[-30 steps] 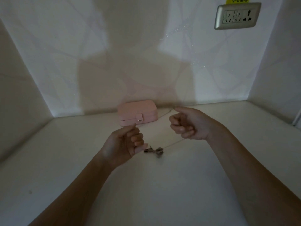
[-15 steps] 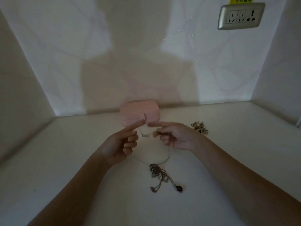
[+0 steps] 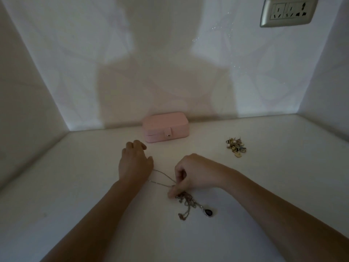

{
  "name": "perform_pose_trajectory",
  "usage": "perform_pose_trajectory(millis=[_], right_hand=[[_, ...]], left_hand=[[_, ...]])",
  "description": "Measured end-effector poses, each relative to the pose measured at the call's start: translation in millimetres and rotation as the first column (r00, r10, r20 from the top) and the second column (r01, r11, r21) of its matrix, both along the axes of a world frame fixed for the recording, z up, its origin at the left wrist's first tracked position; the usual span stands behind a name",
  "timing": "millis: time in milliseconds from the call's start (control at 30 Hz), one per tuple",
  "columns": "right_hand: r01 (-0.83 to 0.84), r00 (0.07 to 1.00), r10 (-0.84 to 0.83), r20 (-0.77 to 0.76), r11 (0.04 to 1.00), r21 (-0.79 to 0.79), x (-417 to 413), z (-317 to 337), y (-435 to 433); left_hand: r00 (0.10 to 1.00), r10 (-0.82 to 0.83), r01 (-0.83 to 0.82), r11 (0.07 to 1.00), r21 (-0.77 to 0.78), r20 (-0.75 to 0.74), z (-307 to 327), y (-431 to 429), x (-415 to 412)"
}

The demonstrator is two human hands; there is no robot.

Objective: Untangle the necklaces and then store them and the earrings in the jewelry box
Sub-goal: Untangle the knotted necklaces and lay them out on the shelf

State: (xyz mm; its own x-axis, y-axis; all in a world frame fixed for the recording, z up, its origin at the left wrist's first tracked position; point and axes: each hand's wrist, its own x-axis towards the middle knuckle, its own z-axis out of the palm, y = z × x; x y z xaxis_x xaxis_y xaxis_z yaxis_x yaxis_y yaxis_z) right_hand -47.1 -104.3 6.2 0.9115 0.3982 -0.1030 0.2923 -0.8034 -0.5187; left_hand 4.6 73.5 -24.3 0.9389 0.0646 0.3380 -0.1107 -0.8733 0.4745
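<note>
A tangle of thin silver necklaces (image 3: 187,202) lies on the white tabletop, with a dark teardrop pendant (image 3: 208,212) at its right end. My right hand (image 3: 190,173) pinches the chains at the top of the tangle. One chain loop (image 3: 162,178) runs left from there and passes under my left hand (image 3: 135,162), which rests palm down on the table. The pink jewelry box (image 3: 165,127) stands closed against the back wall, its snap tab facing me. A small heap of earrings (image 3: 236,146) sits to the right of the box.
The white table (image 3: 75,186) sits in an alcove with walls at the left, back and right. A wall socket (image 3: 288,12) is mounted high at the right. The light is dim, and a shadow of a person falls on the back wall.
Both hands came down from mid-air to the table. The chain they held up now lies flat. My right hand moved onto the tangle; my left hand flattened onto the chain's far end.
</note>
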Motion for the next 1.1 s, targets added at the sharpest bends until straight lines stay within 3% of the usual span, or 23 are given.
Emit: perform_pose_trajectory(millis=[67, 133, 233, 367, 467, 600, 700, 767, 833, 900, 967, 1100], right_hand=[[-0.022, 0.999, 0.022, -0.029, 1.000, -0.002, -7.0, 2.4, 2.7], [-0.024, 1.000, 0.024, -0.019, 1.000, -0.001, -9.9, 7.6, 2.7], [-0.003, 1.000, 0.004, 0.022, 0.997, -0.074, -8.6, 13.7, -6.0], [0.075, 0.997, -0.071, 0.030, 0.985, -0.155, -2.7, 13.7, -18.4], [0.116, 0.993, -0.109, 0.048, 0.977, -0.178, 0.7, 15.3, -26.0], [0.193, 0.980, -0.182, 0.083, 0.969, -0.152, 8.7, 20.8, -44.8], [0.214, 0.976, -0.214, 0.035, 0.977, 0.008, 16.2, 22.2, -52.4], [0.229, 0.972, -0.205, -0.115, 0.935, 0.269, 18.2, 22.4, -50.2], [0.257, 0.953, -0.115, -0.280, 0.797, 0.546, 19.6, 21.9, -48.0], [0.282, 0.932, -0.015, -0.363, 0.661, 0.696, 21.0, 20.4, -48.3], [0.298, 0.924, 0.004, -0.384, 0.621, 0.725, 22.9, 17.9, -47.9], [0.345, 0.930, -0.150, -0.335, 0.672, 0.656, 30.4, 10.1, -49.4]], left_hand=[[0.986, -0.160, 0.161, 0.987, -0.025, 0.056, 1.3, -8.5, -4.6], [0.933, -0.360, 0.359, 0.932, -0.054, -0.011, 3.4, -23.5, -14.1], [0.785, -0.597, 0.616, 0.780, 0.110, -0.164, -8.9, -39.7, -17.8], [0.805, -0.462, 0.562, 0.794, 0.232, -0.372, -22.9, -36.0, -12.4], [0.820, -0.429, 0.544, 0.790, 0.281, -0.379, -21.7, -38.7, -15.4], [0.790, -0.489, 0.578, 0.796, 0.181, -0.370, -21.1, -34.0, -10.6], [0.757, -0.554, 0.630, 0.759, 0.164, -0.346, -18.2, -31.8, -10.1], [0.747, -0.561, 0.641, 0.750, 0.164, -0.357, -18.0, -31.4, -8.8], [0.744, -0.561, 0.642, 0.752, 0.151, -0.363, -18.4, -31.6, -9.3], [0.746, -0.559, 0.637, 0.758, 0.143, -0.360, -20.6, -31.5, -9.2], [0.752, -0.553, 0.623, 0.774, 0.114, -0.358, -21.8, -31.3, -8.9], [0.746, -0.612, 0.613, 0.785, -0.090, -0.263, -18.6, -30.6, -9.2]])
